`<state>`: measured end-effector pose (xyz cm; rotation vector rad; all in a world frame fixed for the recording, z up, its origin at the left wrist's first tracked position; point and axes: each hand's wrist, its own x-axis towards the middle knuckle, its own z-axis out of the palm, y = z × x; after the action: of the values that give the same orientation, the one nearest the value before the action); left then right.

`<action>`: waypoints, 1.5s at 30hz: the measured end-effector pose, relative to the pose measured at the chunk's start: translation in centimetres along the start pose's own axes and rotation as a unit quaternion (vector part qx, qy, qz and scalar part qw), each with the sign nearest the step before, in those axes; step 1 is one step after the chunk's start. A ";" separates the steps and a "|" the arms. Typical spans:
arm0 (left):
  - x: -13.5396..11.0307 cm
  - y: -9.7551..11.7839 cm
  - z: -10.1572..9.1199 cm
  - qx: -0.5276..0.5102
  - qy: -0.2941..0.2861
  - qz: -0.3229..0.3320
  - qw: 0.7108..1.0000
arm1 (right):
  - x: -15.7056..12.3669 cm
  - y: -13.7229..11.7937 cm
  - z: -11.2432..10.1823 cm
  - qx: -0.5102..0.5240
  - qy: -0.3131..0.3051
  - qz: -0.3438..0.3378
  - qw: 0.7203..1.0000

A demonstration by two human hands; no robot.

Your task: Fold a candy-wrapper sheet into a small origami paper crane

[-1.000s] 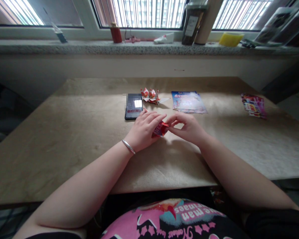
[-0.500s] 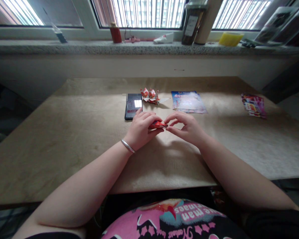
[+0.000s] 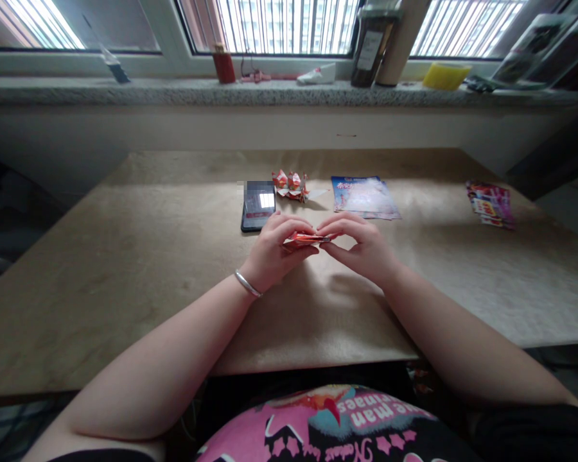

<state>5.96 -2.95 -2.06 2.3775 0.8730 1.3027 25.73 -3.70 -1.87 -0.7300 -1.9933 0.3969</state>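
Between my two hands, just above the wooden table (image 3: 125, 269), is a small piece of folded red paper (image 3: 304, 239). My left hand (image 3: 272, 247), with a silver bangle at the wrist, grips its left part between thumb and fingers. The thumb and fingertips of my right hand (image 3: 361, 244) pinch its right end. Parts of the paper are hidden by the fingers. A dark phone (image 3: 259, 208) lies just beyond my left hand. Behind the hands stand folded red-and-white paper figures (image 3: 290, 184).
Blue printed sheets (image 3: 365, 197) lie stacked right of the paper figures. Farther right is a fanned pile of colourful printed papers (image 3: 490, 205). On the stone windowsill (image 3: 173, 95) stand a red bottle (image 3: 223, 65), a dark labelled jar (image 3: 372, 48) and a yellow object (image 3: 446, 76).
The folded paper has turned slightly between my hands and looks flatter. My right fingers have moved a little up and closer to my left hand.
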 end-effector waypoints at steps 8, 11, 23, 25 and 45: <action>0.0 -0.1 0.0 0.042 0.071 0.031 0.996 | 0.3 -0.1 -0.4 -0.105 0.053 -0.030 0.993; 0.0 -0.2 0.0 0.049 0.083 0.049 0.994 | 0.2 -0.1 -0.4 -0.118 0.059 -0.034 0.991; 0.0 -0.6 0.1 0.001 0.098 0.062 0.993 | 0.3 -0.9 -0.5 -0.116 0.080 -0.048 0.989; 0.0 -0.6 0.2 -0.001 0.095 0.063 0.993 | 0.3 -0.9 -0.5 -0.114 0.078 -0.050 0.989; 0.0 -0.2 0.0 -0.001 0.119 0.025 0.993 | 0.3 -0.9 -0.3 -0.129 0.098 -0.037 0.986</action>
<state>5.86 -2.77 -2.14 2.2868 0.8793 1.6324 25.61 -4.25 -1.04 -0.8185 -1.8970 0.0206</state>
